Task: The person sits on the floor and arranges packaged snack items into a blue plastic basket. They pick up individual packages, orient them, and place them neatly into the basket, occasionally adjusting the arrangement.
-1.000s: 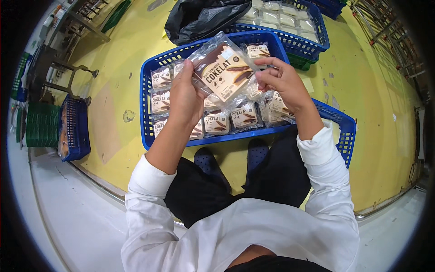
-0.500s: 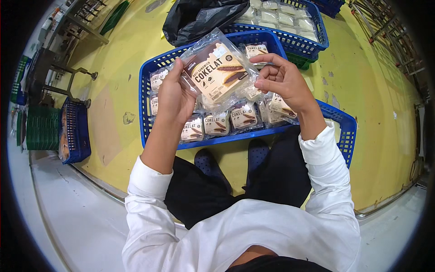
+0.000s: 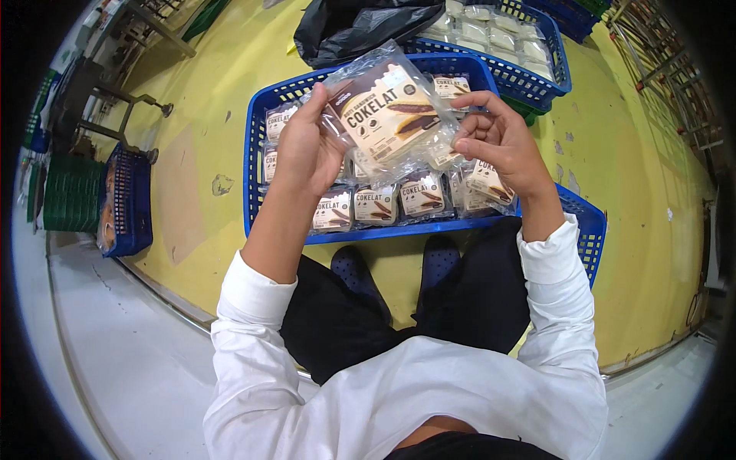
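Observation:
A clear-wrapped sandwich bread packet (image 3: 391, 111) with a cream and brown label is held up, tilted, above a blue crate. My left hand (image 3: 313, 146) grips its left side, thumb on the front and fingers behind. At the packet's right edge, my right hand (image 3: 494, 142) has its thumb and curled fingers at the clear wrapper, with the index finger stretched along the top. Beneath, the blue crate (image 3: 251, 184) holds rows of similar bread packets (image 3: 422, 195), partly hidden by my hands and the raised packet.
A black plastic bag (image 3: 360, 34) lies beyond the crate, beside another blue crate (image 3: 563, 73) of pale wrapped pieces. More blue crate wall (image 3: 592, 238) shows at the right. Stacked green crates (image 3: 73, 195) and a blue basket (image 3: 134, 203) stand left, near a wheeled metal frame (image 3: 126, 107).
The scene has shifted slightly rightward in view. Both hands stay on the same packet, with their hold nearly unchanged.

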